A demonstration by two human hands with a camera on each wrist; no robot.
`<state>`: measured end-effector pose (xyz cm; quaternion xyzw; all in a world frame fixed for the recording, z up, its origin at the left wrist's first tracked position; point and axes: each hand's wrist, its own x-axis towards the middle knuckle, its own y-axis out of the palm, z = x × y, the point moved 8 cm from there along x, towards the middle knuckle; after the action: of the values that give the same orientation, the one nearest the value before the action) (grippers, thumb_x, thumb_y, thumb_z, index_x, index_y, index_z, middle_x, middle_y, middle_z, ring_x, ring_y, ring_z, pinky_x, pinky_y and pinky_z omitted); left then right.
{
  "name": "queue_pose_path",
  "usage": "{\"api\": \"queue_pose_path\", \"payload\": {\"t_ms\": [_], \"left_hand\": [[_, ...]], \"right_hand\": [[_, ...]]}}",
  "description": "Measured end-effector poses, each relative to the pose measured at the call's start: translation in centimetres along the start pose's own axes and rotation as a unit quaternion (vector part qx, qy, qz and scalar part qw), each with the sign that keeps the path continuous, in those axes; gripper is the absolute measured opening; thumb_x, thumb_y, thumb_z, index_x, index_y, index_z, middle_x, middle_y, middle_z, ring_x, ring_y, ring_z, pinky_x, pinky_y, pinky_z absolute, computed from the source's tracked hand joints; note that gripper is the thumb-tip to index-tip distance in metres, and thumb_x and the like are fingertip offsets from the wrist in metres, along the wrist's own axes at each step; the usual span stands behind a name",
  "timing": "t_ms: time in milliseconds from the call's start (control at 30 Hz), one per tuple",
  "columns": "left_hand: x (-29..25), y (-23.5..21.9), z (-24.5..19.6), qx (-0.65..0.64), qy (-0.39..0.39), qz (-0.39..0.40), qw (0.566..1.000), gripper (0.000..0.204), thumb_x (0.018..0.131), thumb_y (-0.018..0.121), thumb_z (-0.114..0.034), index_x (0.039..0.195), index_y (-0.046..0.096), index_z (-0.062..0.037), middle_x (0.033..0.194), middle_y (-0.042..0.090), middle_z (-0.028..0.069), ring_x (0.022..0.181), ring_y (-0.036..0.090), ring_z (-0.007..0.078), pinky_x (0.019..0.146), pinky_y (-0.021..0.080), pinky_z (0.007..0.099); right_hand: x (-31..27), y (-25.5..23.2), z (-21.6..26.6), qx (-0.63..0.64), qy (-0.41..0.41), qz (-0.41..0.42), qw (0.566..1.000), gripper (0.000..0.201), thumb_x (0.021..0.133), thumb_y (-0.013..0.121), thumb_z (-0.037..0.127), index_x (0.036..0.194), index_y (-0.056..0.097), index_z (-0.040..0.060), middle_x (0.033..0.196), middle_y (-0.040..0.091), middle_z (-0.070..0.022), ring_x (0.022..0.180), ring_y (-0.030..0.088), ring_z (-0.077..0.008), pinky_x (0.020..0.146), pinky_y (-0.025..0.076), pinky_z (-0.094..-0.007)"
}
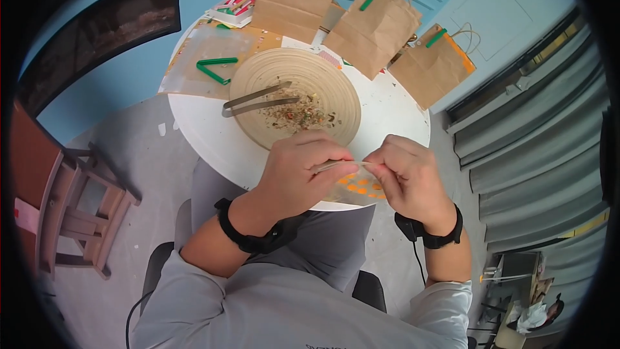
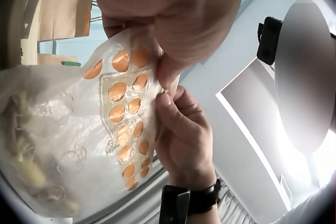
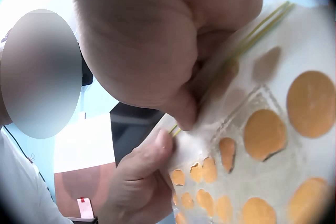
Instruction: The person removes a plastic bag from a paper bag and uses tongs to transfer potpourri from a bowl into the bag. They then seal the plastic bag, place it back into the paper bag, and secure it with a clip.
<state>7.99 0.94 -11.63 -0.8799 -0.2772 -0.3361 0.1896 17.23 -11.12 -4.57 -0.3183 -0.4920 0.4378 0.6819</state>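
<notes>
A translucent plastic bag with orange dots (image 2: 68, 113) hangs below both hands, its upper edge at the fingers. My left hand (image 1: 297, 161) pinches that edge between thumb and fingers. Close beside it, my right hand (image 1: 410, 171) pinches the same edge, thumb toward the left thumb. In the left wrist view, yellowish-brown contents (image 2: 31, 169) show blurred through the lower part of the bag. Behind the hands, a round ridged tray (image 1: 258, 68) bears a scatter of dried bits (image 1: 300, 113) and metal tongs (image 1: 255, 98).
Brown paper bags (image 1: 294, 0) stand along the back of the white table (image 1: 397, 116), two with green clips on them. At the back left are a clear sheet (image 1: 184, 64), an open green clip (image 1: 216, 63) and a box of coloured clips (image 1: 236, 8). A wooden chair (image 1: 84, 213) stands left.
</notes>
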Motion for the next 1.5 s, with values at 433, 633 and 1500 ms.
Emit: {"api": "queue_pose_path", "payload": {"t_ms": [433,633,1500], "left_hand": [[-0.1,-1.2,-0.3,0.017,0.013,-0.021,1.000,0.010,0.085,0.083,-0.004,0.088,0.074,-0.0013,0.077,0.069,0.0095,0.066,0.065,0.0203,0.060,0.049,0.0309],[-0.3,-2.2,0.8,-0.018,0.001,-0.037,0.999,0.011,0.086,0.083,-0.006,0.089,0.074,-0.0011,0.076,0.068,0.0093,0.065,0.064,0.0194,0.059,0.048,0.0305],[0.0,-2.8,1.5,-0.027,-0.034,-0.046,0.998,0.010,0.086,0.083,-0.004,0.092,0.075,-0.0011,0.080,0.071,0.0092,0.069,0.066,0.0181,0.063,0.050,0.0293]], "right_hand": [[-1.4,-0.9,-1.6,0.008,0.009,0.022,1.000,0.003,0.089,0.076,0.002,0.091,0.074,0.0030,0.076,0.064,-0.0094,0.063,0.062,-0.0282,0.058,0.049,-0.0371],[-2.3,-1.8,-3.0,0.043,0.018,0.012,0.999,0.003,0.089,0.075,0.000,0.091,0.074,0.0017,0.074,0.063,-0.0100,0.065,0.062,-0.0272,0.058,0.048,-0.0358],[-3.7,-2.4,-5.9,0.119,0.038,-0.050,0.991,0.008,0.092,0.073,-0.004,0.098,0.076,-0.0013,0.083,0.074,-0.0112,0.069,0.065,-0.0198,0.067,0.051,-0.0296]]}}
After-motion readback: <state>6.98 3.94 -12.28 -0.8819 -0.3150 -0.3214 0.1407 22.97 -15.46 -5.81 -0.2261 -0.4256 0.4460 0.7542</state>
